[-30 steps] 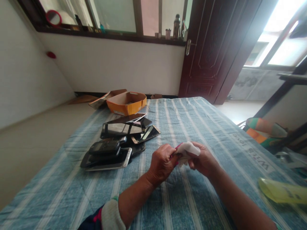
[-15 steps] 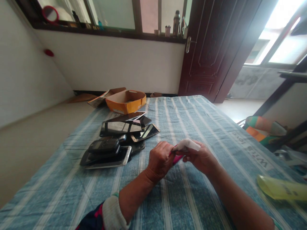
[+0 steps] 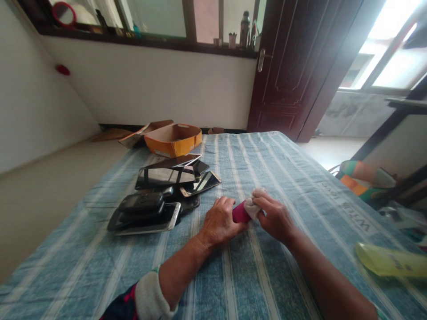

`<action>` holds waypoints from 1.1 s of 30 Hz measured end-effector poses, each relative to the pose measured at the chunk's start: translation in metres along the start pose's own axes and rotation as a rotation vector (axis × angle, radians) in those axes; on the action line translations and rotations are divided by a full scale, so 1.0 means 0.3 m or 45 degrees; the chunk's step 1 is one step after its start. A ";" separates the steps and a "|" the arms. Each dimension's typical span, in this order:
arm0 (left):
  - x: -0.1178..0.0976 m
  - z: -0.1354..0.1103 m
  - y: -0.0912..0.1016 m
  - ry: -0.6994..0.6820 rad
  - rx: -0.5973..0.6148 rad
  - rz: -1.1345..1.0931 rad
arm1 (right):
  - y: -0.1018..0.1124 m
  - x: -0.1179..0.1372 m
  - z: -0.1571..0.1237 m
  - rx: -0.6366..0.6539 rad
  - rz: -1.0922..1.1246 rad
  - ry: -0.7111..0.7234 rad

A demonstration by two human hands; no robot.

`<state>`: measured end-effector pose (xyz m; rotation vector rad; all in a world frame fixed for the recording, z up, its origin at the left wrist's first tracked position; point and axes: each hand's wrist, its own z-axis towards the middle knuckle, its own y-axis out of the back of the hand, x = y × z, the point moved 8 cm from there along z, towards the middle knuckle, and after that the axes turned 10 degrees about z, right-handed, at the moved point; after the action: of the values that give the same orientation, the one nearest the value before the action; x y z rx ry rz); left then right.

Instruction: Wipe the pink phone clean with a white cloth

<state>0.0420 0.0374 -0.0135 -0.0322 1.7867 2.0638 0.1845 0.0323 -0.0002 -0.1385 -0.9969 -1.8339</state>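
My left hand (image 3: 218, 221) grips a small pink phone (image 3: 240, 213) low over the striped blue cloth (image 3: 253, 275). My right hand (image 3: 273, 218) presses a crumpled white wipe (image 3: 252, 205) against the phone's right end. Both hands are closed, close together at the middle of the cloth. A pile of several dark phones (image 3: 160, 195) lies just to the left of my left hand, some with shiny screens facing up.
An orange cardboard box (image 3: 173, 140) with its lid beside it stands at the far left end of the cloth. A yellow-green plastic item (image 3: 387, 262) lies at the right edge. A dark wooden door (image 3: 293, 66) and a window sill with bottles are behind.
Both hands have dropped from mid-air down onto the cloth. The pink phone, before mostly covered by the wipe, now shows between the hands.
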 end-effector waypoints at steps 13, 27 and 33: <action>-0.010 0.002 -0.002 -0.030 0.119 0.037 | -0.075 0.120 0.002 0.405 -0.099 0.179; -0.012 0.005 -0.011 -0.050 0.156 0.051 | -0.031 -0.001 0.002 0.163 -0.435 0.037; -0.002 0.007 -0.007 -0.023 0.202 0.009 | -0.066 0.069 -0.006 0.172 -0.414 0.137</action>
<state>0.0436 0.0393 -0.0151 0.0380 1.9363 1.9145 0.1591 0.0195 -0.0023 0.2139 -1.1124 -2.0330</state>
